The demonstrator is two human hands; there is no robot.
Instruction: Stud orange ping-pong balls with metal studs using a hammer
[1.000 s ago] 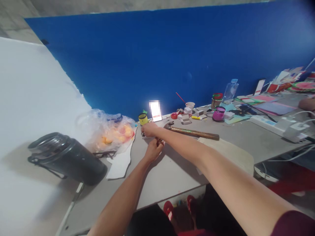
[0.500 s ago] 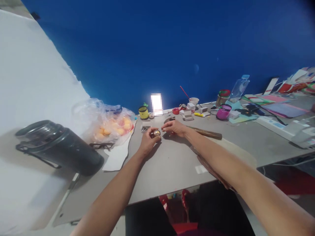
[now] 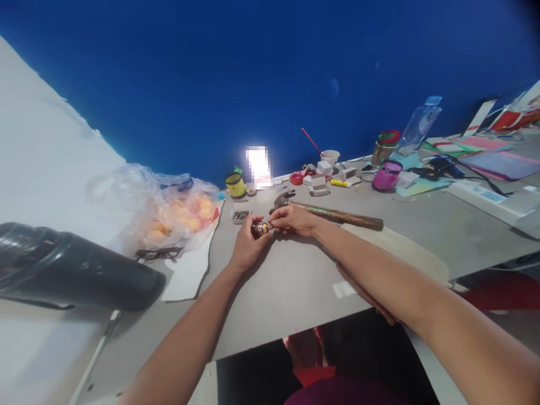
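The right hand (image 3: 295,219) has closed in beside the ball (image 3: 261,228), fingers bent; whether they pinch anything, I cannot tell. Gripped between the left hand's (image 3: 246,244) thumb and fingers, the ball looks round, dark brown, with shiny golden specks.

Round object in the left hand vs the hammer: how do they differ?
The round object is compact; the hammer is long, with a curved claw. The round object is held in the left hand; the hammer lies on the table beyond the right hand. The round object is shiny and speckled; the hammer's handle looks duller. Both show brown.
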